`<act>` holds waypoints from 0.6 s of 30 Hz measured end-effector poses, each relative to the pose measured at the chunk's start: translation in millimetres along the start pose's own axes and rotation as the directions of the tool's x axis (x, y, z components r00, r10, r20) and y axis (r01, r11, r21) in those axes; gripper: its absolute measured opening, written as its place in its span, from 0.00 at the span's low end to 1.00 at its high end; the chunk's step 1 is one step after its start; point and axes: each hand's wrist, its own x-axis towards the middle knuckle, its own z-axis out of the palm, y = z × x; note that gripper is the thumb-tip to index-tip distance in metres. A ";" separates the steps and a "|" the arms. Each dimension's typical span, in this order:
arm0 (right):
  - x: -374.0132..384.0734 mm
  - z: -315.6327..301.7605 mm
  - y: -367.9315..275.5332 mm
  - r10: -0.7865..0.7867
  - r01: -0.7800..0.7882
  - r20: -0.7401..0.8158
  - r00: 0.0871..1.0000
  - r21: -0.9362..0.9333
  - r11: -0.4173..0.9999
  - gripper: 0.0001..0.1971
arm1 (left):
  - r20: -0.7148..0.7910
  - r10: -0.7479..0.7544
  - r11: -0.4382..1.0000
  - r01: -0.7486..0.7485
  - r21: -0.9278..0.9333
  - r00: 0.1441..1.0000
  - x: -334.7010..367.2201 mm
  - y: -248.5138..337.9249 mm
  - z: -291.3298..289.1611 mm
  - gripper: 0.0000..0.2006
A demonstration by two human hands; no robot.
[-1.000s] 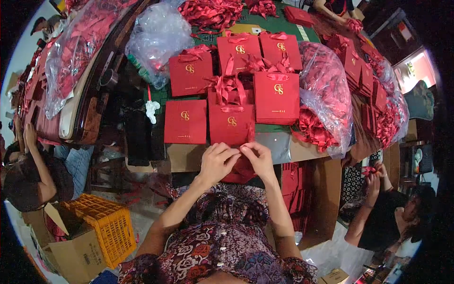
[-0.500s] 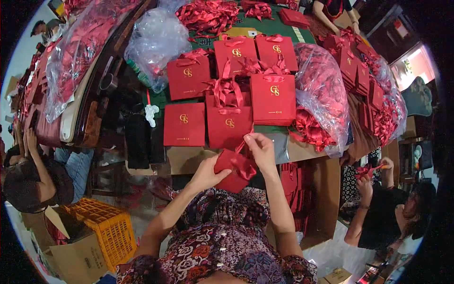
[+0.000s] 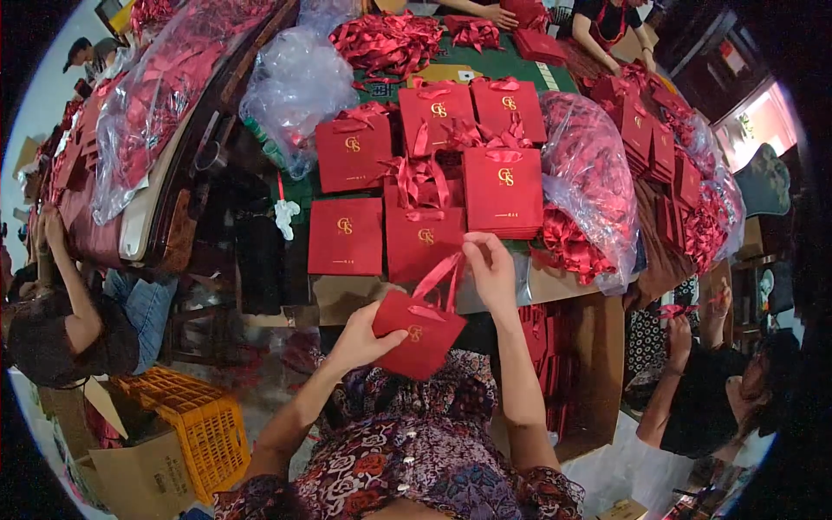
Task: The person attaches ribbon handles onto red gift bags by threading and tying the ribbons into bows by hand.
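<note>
My left hand (image 3: 367,336) grips a small red paper gift bag (image 3: 426,348) with gold lettering, thumb on its front and fingers behind. A red ribbon handle (image 3: 431,279) rises in a loop from the bag's top edge. The end of that ribbon is pinched between the thumb and fingertips of my right hand (image 3: 492,270), above and right of the bag. Just beyond my hands on the table lie a red bag without a visible ribbon (image 3: 345,251), a red bag with ribbon handles (image 3: 426,256) and a stack of red bags (image 3: 503,198).
More red bags (image 3: 354,160) and a ribbon heap (image 3: 390,43) cover the green table. Clear plastic bags (image 3: 295,95) stand left, with a plastic sack of ribbons (image 3: 591,182) right. Below are a carton (image 3: 598,373) and an orange crate (image 3: 208,433). Other people work around.
The bag in my left hand has turned its front up and moved slightly left and down. My right hand has drawn the ribbon out into a stretched loop. Another person's hand appears at the far edge.
</note>
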 end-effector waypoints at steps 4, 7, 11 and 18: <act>-10.3 -1.3 -37.2 -0.200 0.219 0.096 0.975 -0.286 0.933 0.08 | 0.005 -0.020 0.997 0.020 -0.081 1.000 0.7 8.1 -10.9 0.25; -18.9 -8.1 -40.7 -0.074 0.190 0.356 0.932 -0.303 0.934 0.09 | 0.014 0.002 1.000 -0.002 -0.028 1.000 4.6 3.7 -11.4 0.26; -22.0 -2.6 -32.5 -0.031 0.249 0.569 0.822 -0.310 0.917 0.07 | 0.024 -0.022 1.000 0.022 0.001 0.999 2.8 11.8 -13.7 0.26; -12.0 12.3 -39.8 -0.470 0.669 0.486 0.737 -0.425 0.610 0.05 | 0.110 -0.042 0.998 0.046 -0.033 0.993 -5.8 -12.1 -8.2 0.32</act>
